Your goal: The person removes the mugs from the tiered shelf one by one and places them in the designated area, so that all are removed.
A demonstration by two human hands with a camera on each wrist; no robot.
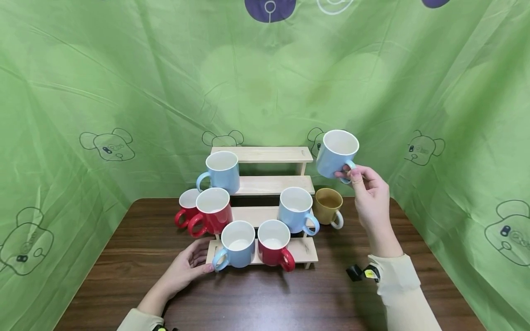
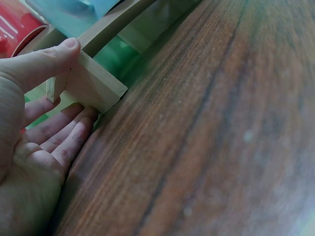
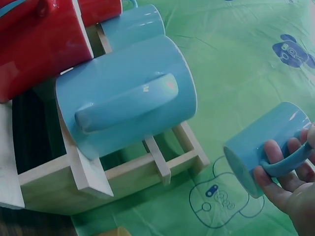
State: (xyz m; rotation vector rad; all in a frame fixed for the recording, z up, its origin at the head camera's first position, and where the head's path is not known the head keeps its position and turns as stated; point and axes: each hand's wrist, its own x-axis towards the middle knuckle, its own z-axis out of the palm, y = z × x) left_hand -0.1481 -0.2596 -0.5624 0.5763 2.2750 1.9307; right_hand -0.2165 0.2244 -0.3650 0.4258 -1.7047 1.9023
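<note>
In the head view my right hand (image 1: 372,197) holds a light blue mug (image 1: 331,158) by its handle, in the air to the right of the top step. The right wrist view shows the fingers through and around that handle. My left hand (image 1: 186,266) is at the left end of the lowest step of a wooden tiered shelf (image 1: 273,185). In the left wrist view its thumb lies on the step's corner and the fingers reach around the end panel (image 2: 91,83). Nearest to it, a light blue mug (image 1: 238,246) stands on that step beside a red mug (image 1: 271,248).
A red mug (image 1: 215,214) and a light blue mug (image 1: 294,211) stand one step up, with another light blue mug (image 1: 225,174) above. A smaller red mug (image 1: 188,207) is left of the shelf, a mustard mug (image 1: 325,209) right. Green cloth (image 1: 165,92) surrounds the brown table (image 1: 265,303).
</note>
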